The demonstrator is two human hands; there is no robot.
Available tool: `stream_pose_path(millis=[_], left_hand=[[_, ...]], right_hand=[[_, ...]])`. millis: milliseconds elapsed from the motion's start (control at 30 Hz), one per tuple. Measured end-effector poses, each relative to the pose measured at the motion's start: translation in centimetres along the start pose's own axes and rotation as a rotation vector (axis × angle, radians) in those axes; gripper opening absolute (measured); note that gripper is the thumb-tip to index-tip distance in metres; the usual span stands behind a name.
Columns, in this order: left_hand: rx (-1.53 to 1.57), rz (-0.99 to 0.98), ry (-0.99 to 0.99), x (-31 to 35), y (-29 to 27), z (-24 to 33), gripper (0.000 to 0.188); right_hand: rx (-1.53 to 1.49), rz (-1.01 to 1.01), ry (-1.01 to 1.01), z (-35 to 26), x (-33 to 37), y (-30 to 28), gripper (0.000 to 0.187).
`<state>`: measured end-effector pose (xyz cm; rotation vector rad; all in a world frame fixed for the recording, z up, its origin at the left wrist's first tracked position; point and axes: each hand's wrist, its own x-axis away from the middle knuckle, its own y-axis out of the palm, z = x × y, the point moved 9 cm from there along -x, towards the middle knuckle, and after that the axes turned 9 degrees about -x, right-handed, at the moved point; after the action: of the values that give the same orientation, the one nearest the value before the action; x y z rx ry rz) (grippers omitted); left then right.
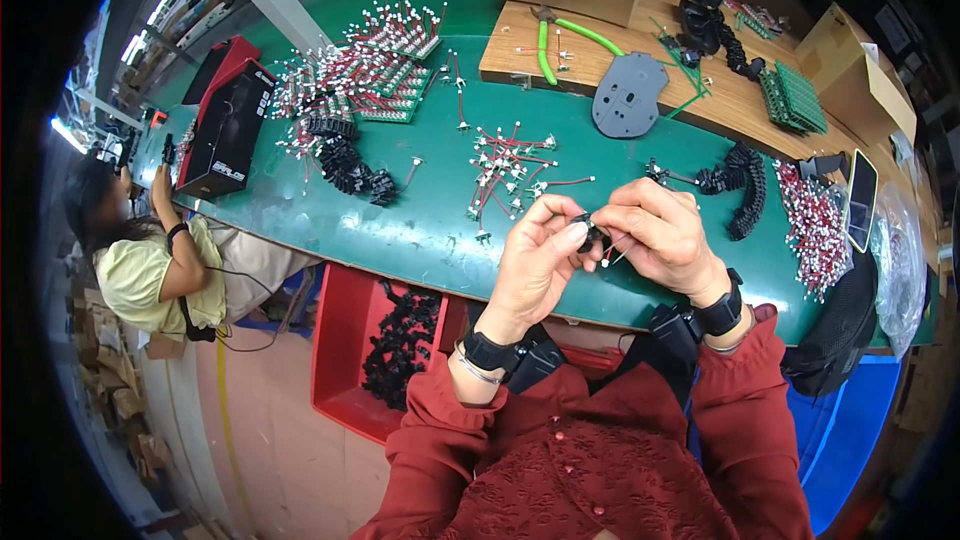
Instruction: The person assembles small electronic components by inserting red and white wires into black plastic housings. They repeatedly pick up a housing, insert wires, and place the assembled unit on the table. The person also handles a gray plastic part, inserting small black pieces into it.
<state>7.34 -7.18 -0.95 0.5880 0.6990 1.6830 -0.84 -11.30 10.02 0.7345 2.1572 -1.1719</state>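
Note:
Above the near edge of the green table [410, 240], both my hands meet around a small black plastic part [592, 236]. My left hand [538, 258] pinches it between thumb and fingers. Against its right side, the fingers of my right hand [657, 236] are closed on a thin red-and-white wire lead with a small white connector [606, 263]; the fingertips partly hide where lead and part meet. Just beyond my hands lies a loose heap of red wire leads with white connectors [505, 168]. To the right curves a row of joined black parts [745, 190].
Wired boards [365, 70] and a black box [228, 130] stand at the left. Green-handled pliers [545, 50] and a grey plate [630, 95] lie far off. A phone [861, 200] sits right. A red bin [340, 350] holds black parts below. A co-worker [150, 260] sits left.

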Motion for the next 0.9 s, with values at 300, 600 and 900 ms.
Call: stream_pose_path(millis=[300, 600, 900], left_hand=[[-0.127, 0.046, -0.019, -0.1, 0.0, -0.4, 0.02], [-0.011, -0.053, -0.148, -0.3, 1.3, -1.0, 0.017], [-0.065, 0.031, -0.224, -0.3, 0.5, -1.4, 0.02]], right_hand=[[0.192, -0.133, -0.085, -1.8, -0.2, -0.5, 0.019], [0.201, -0.138, -0.097, -2.2, 0.2, -1.0, 0.014], [-0.062, 0.057, 0.151, 0.2, 1.7, -3.5, 0.027]])
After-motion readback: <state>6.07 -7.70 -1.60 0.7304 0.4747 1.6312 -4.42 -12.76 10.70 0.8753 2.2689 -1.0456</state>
